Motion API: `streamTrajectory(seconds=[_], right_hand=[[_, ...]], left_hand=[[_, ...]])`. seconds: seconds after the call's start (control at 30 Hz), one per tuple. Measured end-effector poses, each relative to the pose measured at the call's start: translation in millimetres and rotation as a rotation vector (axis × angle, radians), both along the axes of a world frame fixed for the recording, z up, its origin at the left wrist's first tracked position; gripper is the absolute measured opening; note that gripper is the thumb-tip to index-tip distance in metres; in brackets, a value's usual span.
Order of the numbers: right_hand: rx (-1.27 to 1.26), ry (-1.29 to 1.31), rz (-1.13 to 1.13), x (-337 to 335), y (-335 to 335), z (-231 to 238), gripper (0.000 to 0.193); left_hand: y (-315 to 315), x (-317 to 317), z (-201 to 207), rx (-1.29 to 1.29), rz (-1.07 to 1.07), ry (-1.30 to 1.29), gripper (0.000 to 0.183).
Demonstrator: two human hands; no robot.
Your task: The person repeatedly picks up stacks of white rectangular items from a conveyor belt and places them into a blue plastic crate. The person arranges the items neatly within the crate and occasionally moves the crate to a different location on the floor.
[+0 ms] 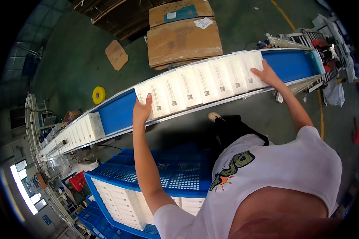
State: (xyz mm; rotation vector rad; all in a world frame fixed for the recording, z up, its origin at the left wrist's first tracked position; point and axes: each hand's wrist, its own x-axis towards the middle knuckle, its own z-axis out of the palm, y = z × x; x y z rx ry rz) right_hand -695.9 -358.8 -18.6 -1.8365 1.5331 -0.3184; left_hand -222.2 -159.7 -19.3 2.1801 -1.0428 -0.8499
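Observation:
A row of several white boxes (198,85) stands packed side by side on a blue conveyor belt (119,112). My left hand (142,110) presses against the row's left end, its thumb laid on the top of the end box. At the opposite end my right hand (266,74) clasps the last box, thumb on top and the other fingers partly hidden at its side. The row is held between both hands. Whether it rests on the belt or is slightly raised, I cannot tell.
More white boxes (80,133) line the belt at the left. Below, a blue plastic crate (147,181) contains stacked white boxes. Flattened cardboard (183,42) lies stacked beyond the conveyor, near a yellow tape roll (99,95). Rollers and machinery (327,51) adjoin the belt's right end.

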Motion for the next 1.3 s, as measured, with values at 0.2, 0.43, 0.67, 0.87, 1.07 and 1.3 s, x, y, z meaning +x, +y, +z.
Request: streamTrajectory(seconds=[0.2,0.43,0.67,0.87,1.07,1.3], right_hand=[[0.142,-0.301,-0.095,11,13,5,0.057],[-0.047,-0.405,-0.088,-7,20,22,0.043],[-0.432,-0.511,0.178,68,22,118,0.049],[-0.326,-0.627,0.576,234,216,191,0.049],[-0.156,-0.585,1.148,354,447,188,0.063],[-0.529,0.167,1.604,465,587,51,0.062]], left_hand=[[5,-17,3,-0.114,0.062,0.104,0.05],[34,-23,46,-0.215,0.15,-0.011,0.048],[203,-24,177,-0.555,0.457,-0.371,0.054],[475,-65,210,-0.44,1.002,-0.478,0.036],[739,-127,143,-0.559,1.326,-0.161,0.045],[867,-97,-56,-0.046,1.274,-0.521,0.065]])
